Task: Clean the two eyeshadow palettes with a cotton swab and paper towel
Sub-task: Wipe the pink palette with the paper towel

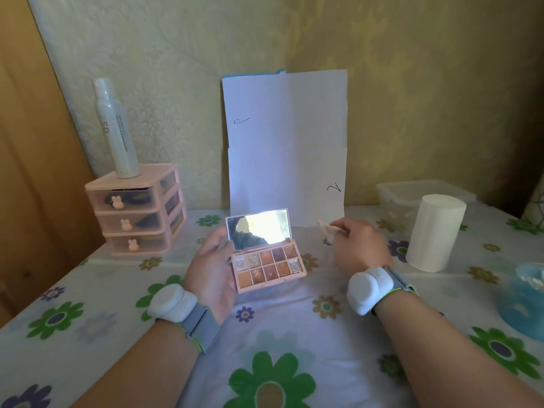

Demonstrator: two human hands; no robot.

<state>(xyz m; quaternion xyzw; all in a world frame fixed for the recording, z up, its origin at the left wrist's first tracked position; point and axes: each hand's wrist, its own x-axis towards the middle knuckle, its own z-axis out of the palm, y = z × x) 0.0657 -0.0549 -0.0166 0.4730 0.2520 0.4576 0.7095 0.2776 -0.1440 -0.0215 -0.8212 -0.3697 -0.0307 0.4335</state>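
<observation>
Palette point(269, 265) lies open with its long axis left to right, left hand point(213, 269) curled round its left end, while right hand point(360, 245), just beyond its right end, pinches a paper wad point(328, 229), the pans lying leftward and nearer.

L forearm enters from lower left. L hand point(212, 262) at frame ctr, fingers curled under open palette point(269, 265), thumb at its left edge. R forearm enters from lower right. R hand point(360, 245) right of ctr, back to camera, fingertips pinching small white wad point(327, 228). Both wrists strapped: L wrist band point(176, 303), R wrist band point(369, 290).
</observation>
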